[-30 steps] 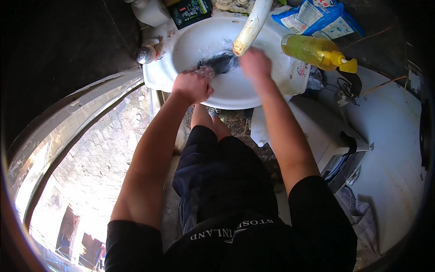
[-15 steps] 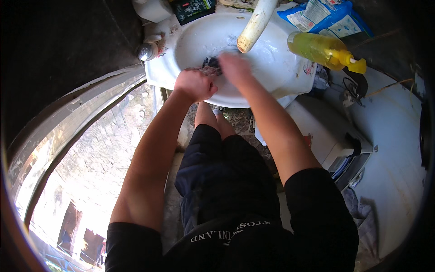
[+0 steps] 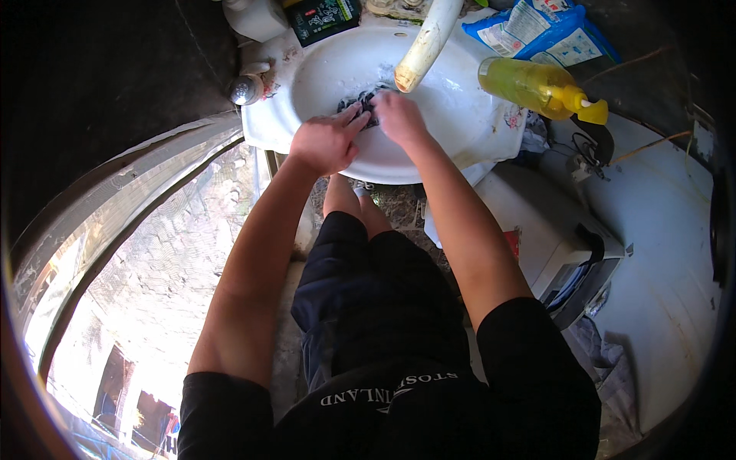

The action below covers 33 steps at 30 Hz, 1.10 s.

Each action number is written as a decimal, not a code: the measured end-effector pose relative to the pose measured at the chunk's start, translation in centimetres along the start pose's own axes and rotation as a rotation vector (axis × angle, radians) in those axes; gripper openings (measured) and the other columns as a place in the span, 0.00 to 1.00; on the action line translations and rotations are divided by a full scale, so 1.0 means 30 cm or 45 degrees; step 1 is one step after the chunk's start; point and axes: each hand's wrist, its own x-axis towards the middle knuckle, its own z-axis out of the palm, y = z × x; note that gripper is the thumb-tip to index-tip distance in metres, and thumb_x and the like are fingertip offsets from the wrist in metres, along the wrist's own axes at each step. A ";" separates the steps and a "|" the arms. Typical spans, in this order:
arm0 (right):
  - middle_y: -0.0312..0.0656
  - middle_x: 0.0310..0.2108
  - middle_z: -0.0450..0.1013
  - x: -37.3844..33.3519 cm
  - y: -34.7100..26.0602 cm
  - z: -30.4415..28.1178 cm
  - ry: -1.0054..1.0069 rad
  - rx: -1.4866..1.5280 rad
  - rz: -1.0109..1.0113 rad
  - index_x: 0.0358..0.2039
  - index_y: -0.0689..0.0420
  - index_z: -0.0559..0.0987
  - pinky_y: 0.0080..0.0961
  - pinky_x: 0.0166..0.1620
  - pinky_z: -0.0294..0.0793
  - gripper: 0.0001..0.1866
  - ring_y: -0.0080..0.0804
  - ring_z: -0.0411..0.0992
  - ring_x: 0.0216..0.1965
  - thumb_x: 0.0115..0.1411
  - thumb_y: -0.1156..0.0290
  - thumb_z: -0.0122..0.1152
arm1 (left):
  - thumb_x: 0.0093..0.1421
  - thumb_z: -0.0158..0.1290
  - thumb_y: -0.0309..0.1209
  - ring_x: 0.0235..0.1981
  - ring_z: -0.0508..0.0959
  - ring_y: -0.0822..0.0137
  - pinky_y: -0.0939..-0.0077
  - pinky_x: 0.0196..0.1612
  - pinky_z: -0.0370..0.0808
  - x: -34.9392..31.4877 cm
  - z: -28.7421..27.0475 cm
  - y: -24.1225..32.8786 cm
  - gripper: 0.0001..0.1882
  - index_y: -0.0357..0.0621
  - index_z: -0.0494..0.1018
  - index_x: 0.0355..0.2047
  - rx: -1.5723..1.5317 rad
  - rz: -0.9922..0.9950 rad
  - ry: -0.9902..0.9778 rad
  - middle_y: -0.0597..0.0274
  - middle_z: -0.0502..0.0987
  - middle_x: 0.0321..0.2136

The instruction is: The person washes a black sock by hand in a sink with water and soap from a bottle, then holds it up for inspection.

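Note:
A dark wet cloth (image 3: pixel 357 103) with a pale pattern lies bunched in the white washbasin (image 3: pixel 452 138), suds beside it. My left hand (image 3: pixel 323 143) rests at the near left of the basin, its fingers stretched out and touching the cloth's near side. At the cloth's right side, my right hand (image 3: pixel 399 116) has its fingers curled onto the fabric; they are slightly blurred. Part of the cloth is hidden under both hands. Above my right hand, a whitish pipe (image 3: pixel 425 50) reaches down over the basin.
Along the right rim lies a yellow pump bottle (image 3: pixel 533 87), with a blue packet (image 3: pixel 540 34) behind it. A dark box (image 3: pixel 322 17), a white container (image 3: pixel 254 18) and a shaker (image 3: pixel 247 89) stand around the left rim. A white appliance (image 3: pixel 521 222) is below right.
My left hand has gone from a fist to outstretched fingers on the cloth. My right hand has come slightly down, and more of the cloth shows between the hands.

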 end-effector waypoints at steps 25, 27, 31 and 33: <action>0.47 0.34 0.79 0.078 0.014 -0.073 -0.341 -0.568 0.357 0.33 0.53 0.80 0.47 0.40 0.76 0.12 0.49 0.78 0.39 0.61 0.64 0.49 | 0.57 0.47 0.43 0.41 0.81 0.58 0.61 0.46 0.77 0.012 0.070 -0.028 0.18 0.56 0.76 0.47 0.267 -0.106 -0.286 0.62 0.81 0.42; 0.49 0.34 0.79 0.074 -0.035 -0.056 -0.447 -0.569 0.126 0.33 0.53 0.80 0.46 0.40 0.76 0.12 0.48 0.78 0.39 0.61 0.63 0.49 | 0.57 0.48 0.43 0.41 0.81 0.57 0.61 0.46 0.77 0.020 0.050 -0.017 0.18 0.57 0.76 0.47 0.278 -0.071 -0.269 0.62 0.81 0.41; 0.44 0.34 0.80 0.021 -0.040 0.006 -0.347 -0.511 0.093 0.32 0.54 0.82 0.41 0.38 0.78 0.10 0.43 0.79 0.37 0.59 0.66 0.53 | 0.58 0.48 0.44 0.40 0.81 0.56 0.61 0.46 0.78 0.033 -0.012 0.019 0.18 0.57 0.77 0.45 0.300 -0.173 -0.542 0.60 0.82 0.39; 0.43 0.34 0.80 0.047 0.058 -0.069 -0.324 -0.663 0.293 0.32 0.54 0.82 0.39 0.38 0.79 0.09 0.42 0.80 0.38 0.58 0.67 0.55 | 0.58 0.48 0.44 0.39 0.82 0.55 0.60 0.45 0.78 0.022 -0.005 0.017 0.18 0.57 0.77 0.45 0.235 -0.103 -0.297 0.59 0.82 0.37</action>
